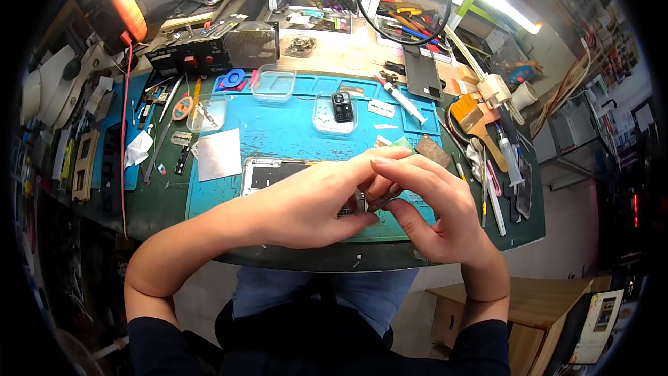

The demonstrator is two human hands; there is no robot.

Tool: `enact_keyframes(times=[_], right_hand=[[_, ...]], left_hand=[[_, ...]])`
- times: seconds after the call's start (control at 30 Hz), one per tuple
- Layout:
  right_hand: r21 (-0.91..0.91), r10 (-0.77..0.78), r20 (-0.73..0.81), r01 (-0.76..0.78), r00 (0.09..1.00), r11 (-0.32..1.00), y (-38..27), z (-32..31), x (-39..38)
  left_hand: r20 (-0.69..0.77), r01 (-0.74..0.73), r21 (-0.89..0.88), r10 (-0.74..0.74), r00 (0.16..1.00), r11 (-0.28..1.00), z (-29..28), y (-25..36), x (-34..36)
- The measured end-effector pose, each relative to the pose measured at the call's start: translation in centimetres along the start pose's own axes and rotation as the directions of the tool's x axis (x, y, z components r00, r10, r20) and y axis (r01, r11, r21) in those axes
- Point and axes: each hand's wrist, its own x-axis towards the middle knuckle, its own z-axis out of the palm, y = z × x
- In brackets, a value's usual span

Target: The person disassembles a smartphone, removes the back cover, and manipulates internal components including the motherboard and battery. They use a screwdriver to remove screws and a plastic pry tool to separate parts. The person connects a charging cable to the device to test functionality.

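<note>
My left hand (316, 198) and my right hand (438, 205) meet over the near part of the blue work mat (278, 129). Pinched between the thumb and fingers of my right hand is a small dark, thin part (383, 198), whose kind is too small to tell. My left fingers curl in close beside it; what they grip is mostly hidden by the hand. Partly under my left hand lies an opened phone frame (268, 173) with a dark inner panel. A camera module (342, 106) with several lenses sits in a clear plastic tray (324, 125) beyond the hands.
Left of the phone frame lies a white square sheet (219, 155). Clear trays (273, 83) stand farther back. To the right are a syringe (407, 104), a wooden-handled brush (480, 129) and several thin tools. A black power unit (202, 52) stands at the back left.
</note>
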Motion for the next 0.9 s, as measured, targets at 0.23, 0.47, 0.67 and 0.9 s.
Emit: enact_keyframes(times=[0.23, 0.47, 0.67, 0.9], right_hand=[[-0.103, -0.046, -0.016, 0.044, 0.999, 0.994, 0.5, -0.2, -0.2], [-0.139, -0.158, -0.243, 0.127, 0.957, 0.982, 1.4, -0.2, -0.6], [-0.257, -0.082, -0.422, -0.033, 0.903, 0.966, 2.7, -1.1, -0.9], [-0.329, 0.174, -0.484, -0.362, 0.858, 0.872, 4.3, -1.8, 0.1]], left_hand=[[0.014, 0.064, 0.313, -0.071, 0.997, 0.948, -0.4, 0.0, 0.3], [-0.124, -0.059, 0.467, 0.131, 0.984, 0.882, -0.3, -2.3, -0.4], [-0.359, 0.053, 0.733, 0.319, 0.877, 0.678, -5.3, -4.1, 1.5], [-0.332, 0.092, 0.806, 0.318, 0.888, 0.585, -6.6, -6.8, 1.7]])
